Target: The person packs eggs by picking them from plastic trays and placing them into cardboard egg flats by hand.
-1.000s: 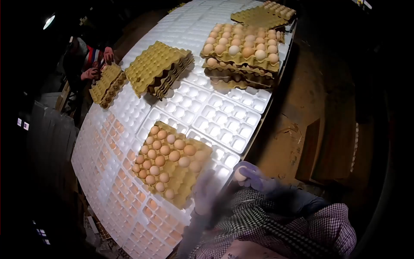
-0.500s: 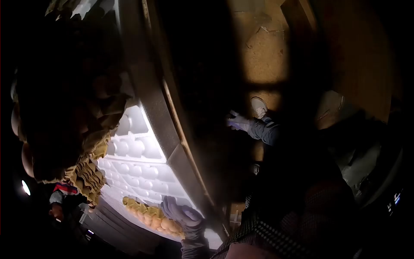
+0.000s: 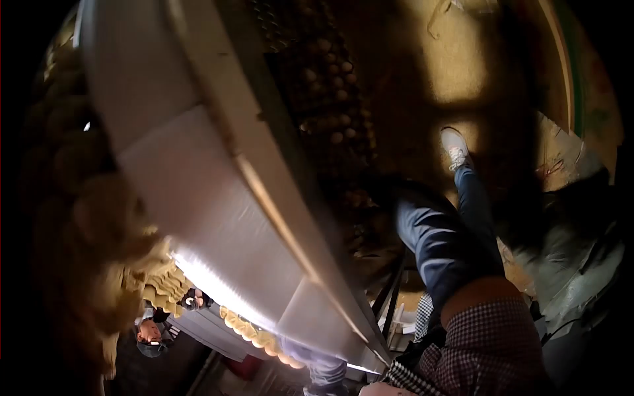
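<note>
My left hand [image 3: 310,353], in a pale purple glove, is at the lower middle by the edge of a white foam box [image 3: 198,178]. It looks open and flat, though blurred. Beside it lies a cardboard tray of eggs [image 3: 254,334], partly cut off by the box. My right arm, in a blue sleeve [image 3: 429,237], reaches toward the dark space under the table edge. Darkness hides the right hand there, so its fingers and anything in them do not show. Egg trays with pale eggs [image 3: 337,122] stand in that shadow.
Stacked cardboard egg trays [image 3: 162,284] rise on the left. A table edge [image 3: 277,228] runs diagonally across. Two people [image 3: 150,333] are at the lower left. My shoe [image 3: 454,146] is on the floor; grey plastic sheeting [image 3: 581,264] lies at the right.
The view has swung and brightened. The box's dimpled white inside has gone from sight and its outer wall shows. My right arm comes closer into view, but its gloved hand no longer shows.
</note>
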The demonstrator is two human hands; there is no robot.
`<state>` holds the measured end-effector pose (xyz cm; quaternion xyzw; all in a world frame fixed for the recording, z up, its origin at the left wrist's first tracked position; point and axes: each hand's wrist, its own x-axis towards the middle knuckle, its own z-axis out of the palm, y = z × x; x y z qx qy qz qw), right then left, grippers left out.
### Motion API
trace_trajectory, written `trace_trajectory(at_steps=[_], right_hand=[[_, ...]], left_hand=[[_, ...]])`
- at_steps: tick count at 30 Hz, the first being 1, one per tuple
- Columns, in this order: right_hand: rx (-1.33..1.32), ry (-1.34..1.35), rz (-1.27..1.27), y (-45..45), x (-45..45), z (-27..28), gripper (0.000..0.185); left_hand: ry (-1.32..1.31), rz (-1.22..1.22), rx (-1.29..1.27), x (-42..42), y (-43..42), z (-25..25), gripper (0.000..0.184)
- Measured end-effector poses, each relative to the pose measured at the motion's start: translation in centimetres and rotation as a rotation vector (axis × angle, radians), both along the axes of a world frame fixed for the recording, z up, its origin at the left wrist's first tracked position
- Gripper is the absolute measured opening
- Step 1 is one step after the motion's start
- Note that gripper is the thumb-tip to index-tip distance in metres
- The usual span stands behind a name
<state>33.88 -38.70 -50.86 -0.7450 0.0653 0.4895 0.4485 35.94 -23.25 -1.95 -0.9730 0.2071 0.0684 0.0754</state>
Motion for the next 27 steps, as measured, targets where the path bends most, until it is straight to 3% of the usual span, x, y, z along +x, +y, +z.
trace_trajectory(at_steps=[3,4,6,7,10,12,14,16,19,20,21,22,23,24,26,27], right_hand=[[0.254,-0.210,0.193,-3.5,-0.8,7.9,0.034],[0.364,-0.253,0.273,-4.9,-1.8,11.0,0.033],[0.517,-0.292,0.380,-7.6,-3.7,17.8,0.033],[0.571,-0.304,0.407,-8.5,-4.3,21.4,0.032],[0.625,-0.377,0.418,-11.6,-5.9,30.5,0.038],[0.663,-0.358,0.486,-11.6,-4.3,37.7,0.035],[0.724,-0.576,0.492,-10.0,-3.2,43.4,0.030],[0.709,-0.456,0.431,-9.6,0.3,51.3,0.028],[0.700,-0.564,0.502,-4.3,2.5,57.0,0.031],[0.715,-0.556,0.517,-2.1,3.2,58.3,0.035],[0.695,-0.744,0.595,0.5,3.4,58.5,0.040],[0.675,-0.928,0.667,3.1,3.4,58.0,0.045],[0.556,-1.084,0.850,5.1,3.5,57.9,0.056],[0.422,-1.300,1.035,6.5,3.3,57.3,0.055],[0.205,-1.433,1.207,8.9,2.6,56.5,0.047],[0.248,-1.451,1.181,9.3,2.7,56.7,0.045]], left_hand=[[-0.063,0.070,-0.039,-1.4,-0.9,-0.4,0.052],[-0.136,0.163,-0.121,0.7,-3.8,-0.3,0.040],[0.020,0.209,-0.187,3.2,-6.2,2.7,0.042],[-0.036,0.221,-0.267,1.7,-5.5,3.7,0.040],[-0.040,0.117,-0.363,2.7,-4.6,3.5,0.041],[-0.156,0.237,-0.399,1.8,-4.4,4.7,0.046],[-0.359,0.311,-0.408,-1.0,-4.1,4.2,0.050],[-0.473,0.329,-0.486,-2.4,-5.9,5.3,0.051],[-0.522,0.549,-0.526,-9.2,-1.4,10.1,0.052],[-0.561,0.695,-0.575,-11.6,1.1,9.6,0.051],[-0.636,0.804,-0.430,-13.4,3.0,10.5,0.052],[-0.641,0.884,-0.416,-15.9,6.4,8.1,0.056],[-0.541,0.881,-0.411,-17.9,8.7,8.2,0.056],[-0.436,0.874,-0.407,-19.5,10.3,8.0,0.055],[-0.450,0.764,-0.416,-21.6,11.9,5.9,0.053],[-0.446,0.646,-0.412,-22.3,12.4,5.1,0.051]])
